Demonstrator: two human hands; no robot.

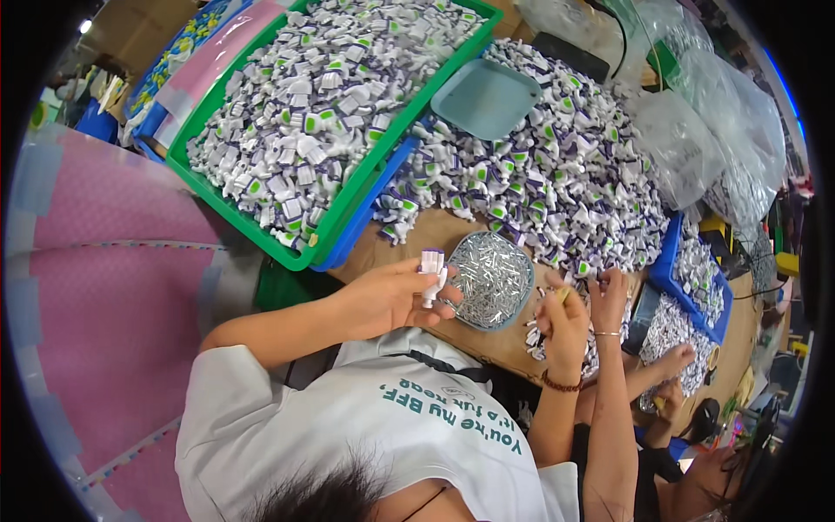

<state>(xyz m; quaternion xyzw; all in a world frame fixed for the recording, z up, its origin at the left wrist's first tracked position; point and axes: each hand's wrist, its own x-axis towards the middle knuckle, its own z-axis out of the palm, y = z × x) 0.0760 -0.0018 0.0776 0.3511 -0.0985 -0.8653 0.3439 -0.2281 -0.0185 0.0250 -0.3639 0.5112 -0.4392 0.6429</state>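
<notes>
My left hand [376, 299] is closed around a small white plastic toy piece with purple trim [432, 280], held upright between thumb and fingers. Beside it is a pale grey-blue bowl [530, 291] full of small shiny metal pins. On the bowl's other side, my right hand [565, 324], with a beaded bracelet at the wrist, is raised with its fingers pinched together. Something yellowish shows at its fingertips; blur hides what they hold. Beyond both hands lies a large heap of white, purple and green toy pieces [565, 165].
A green tray [407, 130] full of similar pieces stands at the far left. A flat grey-blue tray [487, 97] rests on the heap. Clear plastic bags [687, 143] and a blue bin [665, 271] are at the right. A co-worker's hand [611, 300] works close to my right hand.
</notes>
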